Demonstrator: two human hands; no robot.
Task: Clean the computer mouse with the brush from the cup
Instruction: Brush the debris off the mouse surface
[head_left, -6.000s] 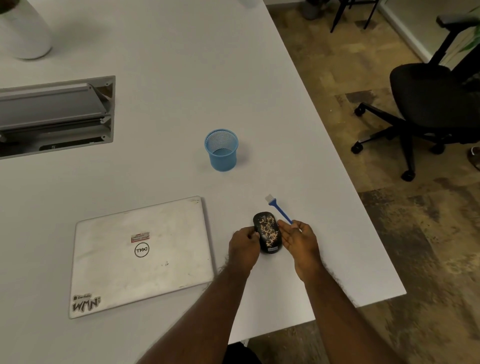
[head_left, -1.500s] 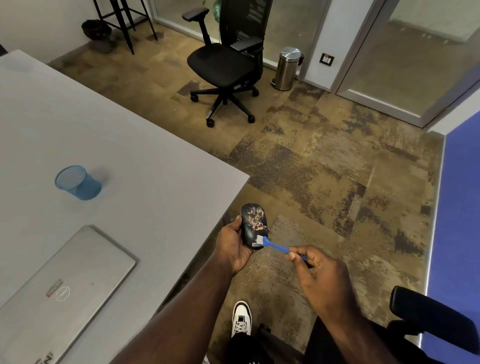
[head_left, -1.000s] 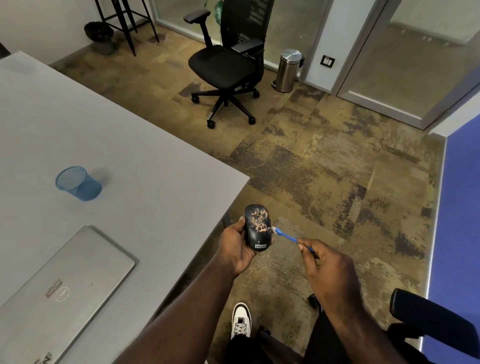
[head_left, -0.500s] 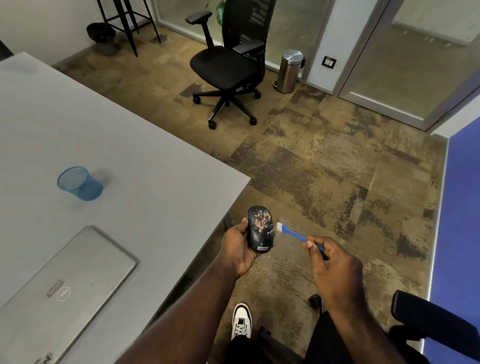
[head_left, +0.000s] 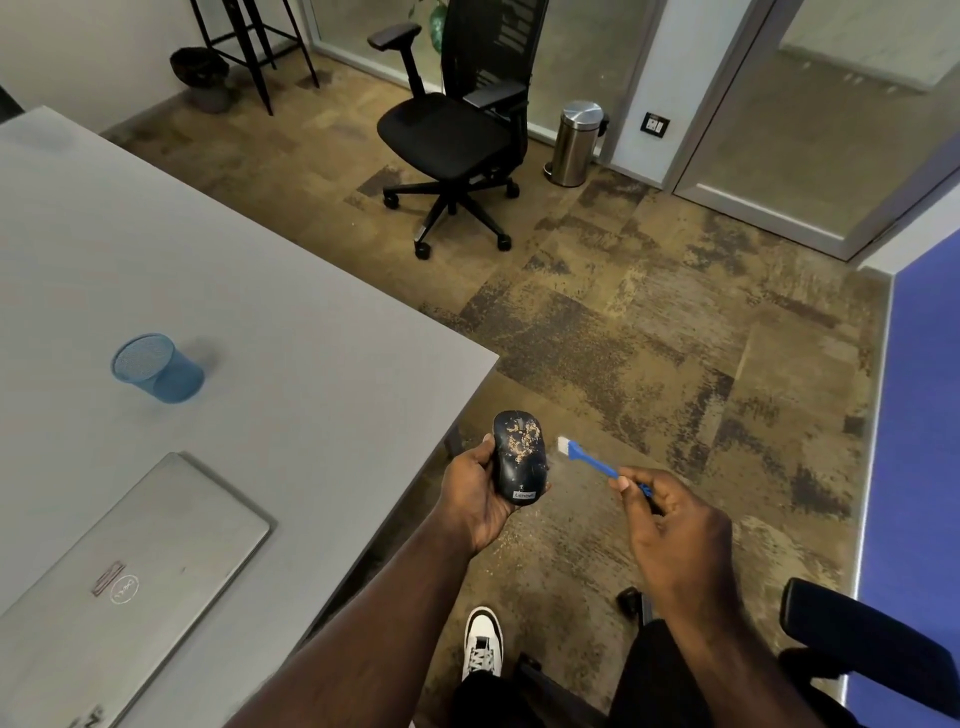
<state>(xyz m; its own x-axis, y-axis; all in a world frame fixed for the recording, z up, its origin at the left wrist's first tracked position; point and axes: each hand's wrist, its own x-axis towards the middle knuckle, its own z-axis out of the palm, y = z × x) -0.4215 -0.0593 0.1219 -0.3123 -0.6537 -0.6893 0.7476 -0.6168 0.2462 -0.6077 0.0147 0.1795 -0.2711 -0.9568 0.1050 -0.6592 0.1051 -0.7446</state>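
My left hand (head_left: 475, 496) grips a black computer mouse (head_left: 519, 454) off the table's corner, above the floor. Tan crumbs speckle the mouse's top. My right hand (head_left: 670, 525) pinches the blue handle of a small brush (head_left: 589, 460). Its white bristles point at the mouse's right side, a short gap away. The blue mesh cup (head_left: 156, 366) stands on the grey table (head_left: 270, 322), far to the left of both hands.
A closed silver laptop (head_left: 119, 566) lies on the table's near left. A black office chair (head_left: 457, 124) and a steel bin (head_left: 576, 143) stand across the patterned floor. My shoe (head_left: 483, 642) and a chair armrest (head_left: 862, 654) are below the hands.
The brush has left the mouse's surface and moved a little right. The mouse carries fewer crumbs than before. Earlier the mouse lay on the table between both hands.
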